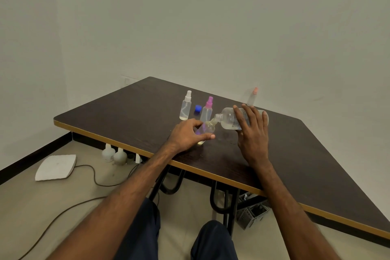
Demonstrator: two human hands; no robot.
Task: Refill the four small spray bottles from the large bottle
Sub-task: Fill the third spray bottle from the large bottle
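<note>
The right hand (252,133) grips the large bottle (229,120), tipped almost flat, its mouth meeting the neck of the open small bottle (207,127), which the left hand (187,135) holds tilted on the worktop (126,116). Pour slowly with the mouths touching, and level off before it brims. The white-capped bottle (185,105) and pink-capped bottle (207,107) wait just beyond the left hand

One cam only, head-worn, wide-angle, looking fwd and down from over the person's lap. The left hand (187,135) and right hand (253,135) land near centre, close in. The table (130,112) tilts in frame, near edge running 9 o'clock down to 4. Bare wall (211,27) fills 12, knees (213,238) at 6, floor (31,207) at 8.
</note>
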